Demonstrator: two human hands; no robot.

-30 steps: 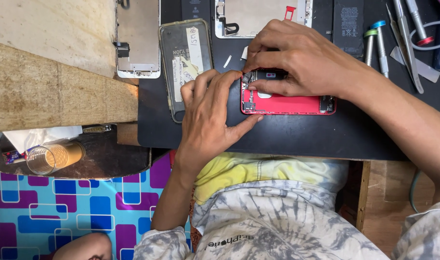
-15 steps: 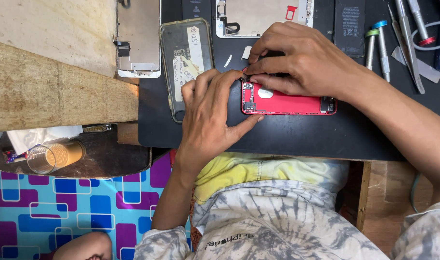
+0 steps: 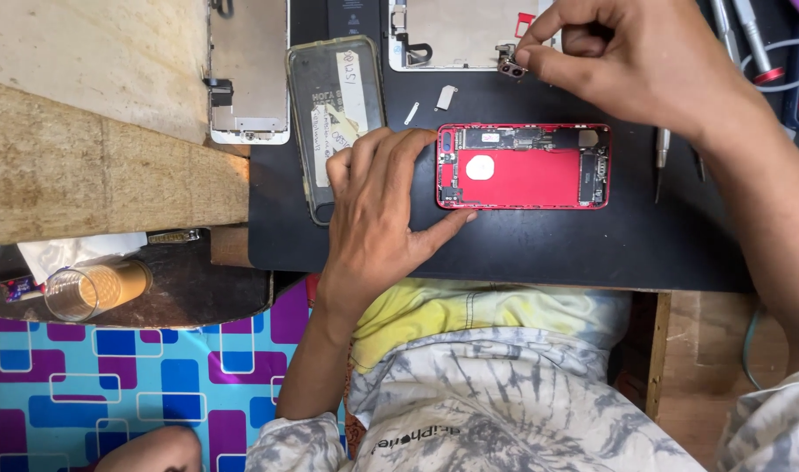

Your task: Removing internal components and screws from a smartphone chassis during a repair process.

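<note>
Pinching a tiny metal part (image 3: 508,65), the right hand (image 3: 644,65) hangs just above the open red phone (image 3: 522,166). The phone lies longways, left to right, below that hand. The left hand (image 3: 378,210) is nearer, its flat open fingers touching the phone's left end.

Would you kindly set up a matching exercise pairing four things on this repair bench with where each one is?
Things:
1. red phone housing
2. small camera part
3. glass of brown drink
4. clear phone case

Places:
A. pinched in the right hand's fingertips
B. lying on the black mat, just left of the left hand
C. steadied at its left end by the left hand
D. on the dark tray, beyond the mat's left edge

Pairs: 1-C, 2-A, 3-D, 4-B
</note>
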